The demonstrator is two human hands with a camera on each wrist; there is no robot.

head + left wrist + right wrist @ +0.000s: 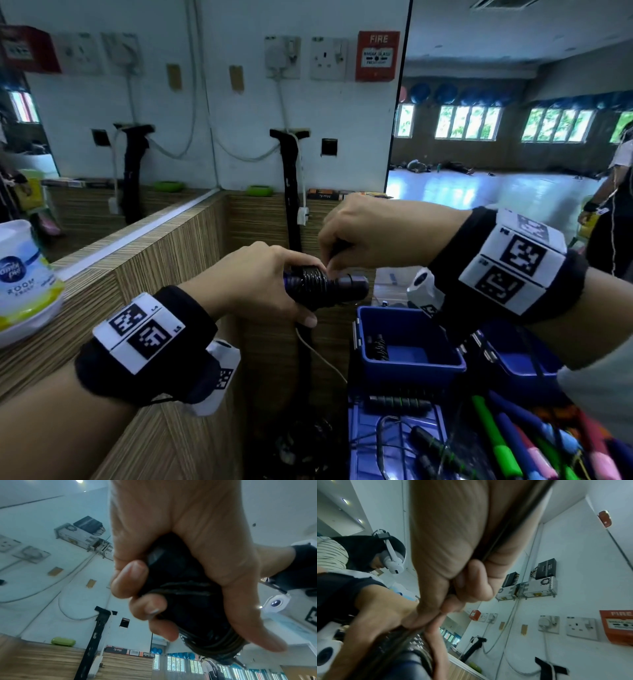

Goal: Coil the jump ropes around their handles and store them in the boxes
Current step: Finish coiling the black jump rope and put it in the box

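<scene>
My left hand (274,284) grips a pair of black jump rope handles (346,286) held level above the boxes, with black rope (310,275) coiled round them. The same bundle (197,601) fills the left wrist view, fingers curled round it. My right hand (359,236) is just above the coil, pinching the black rope (496,545) that runs through its curled fingers. Below stands an open blue box (442,368) with one coiled black rope (378,347) inside. A second blue box (524,366) sits to its right, partly hidden by my right wrist.
A wooden counter (144,274) runs along the left with an air freshener tub (24,281) on it. Loose ropes with green, blue and pink handles (534,442) lie at bottom right. A blue lid (394,442) holds more black ropes. A person (613,212) stands far right.
</scene>
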